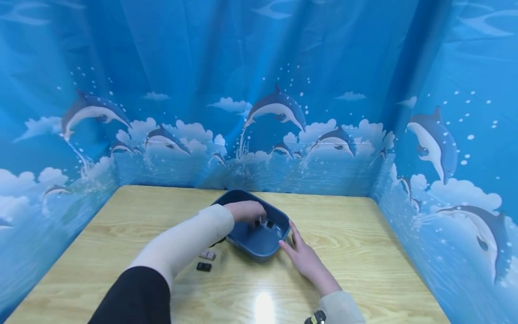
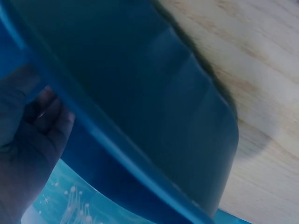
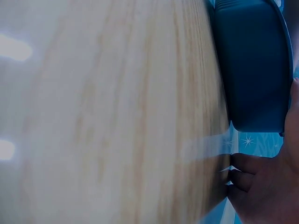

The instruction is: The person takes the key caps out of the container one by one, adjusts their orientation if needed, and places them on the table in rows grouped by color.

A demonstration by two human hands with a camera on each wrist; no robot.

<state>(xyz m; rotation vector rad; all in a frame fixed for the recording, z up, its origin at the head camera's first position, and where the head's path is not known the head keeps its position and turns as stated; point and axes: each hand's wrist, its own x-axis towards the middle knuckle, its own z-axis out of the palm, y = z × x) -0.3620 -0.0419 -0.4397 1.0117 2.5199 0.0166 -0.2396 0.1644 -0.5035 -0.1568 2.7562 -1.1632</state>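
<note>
Black sleeve (image 1: 133,297) lies nearest. Left hand (image 1: 246,211) is inside the bin (image 1: 262,244), fingers bent down — whether clamped on anything, cannot tell. One dark piece (image 1: 270,223) sits just beside those fingers. Right fingers (image 1: 296,235) are straight and spread, touching the bin's rim; advisable to brace there and handle pieces singly. Pale piece (image 1: 208,255), below the left fingers outside the bin, is partly hidden by the forearm (image 1: 186,243); left-wrist view dim.

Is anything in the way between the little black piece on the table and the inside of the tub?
Yes, the near side of the blue tub. The black piece is outside, so it would probably need lifting over. The white left sleeve and a pale piece are close by.
</note>
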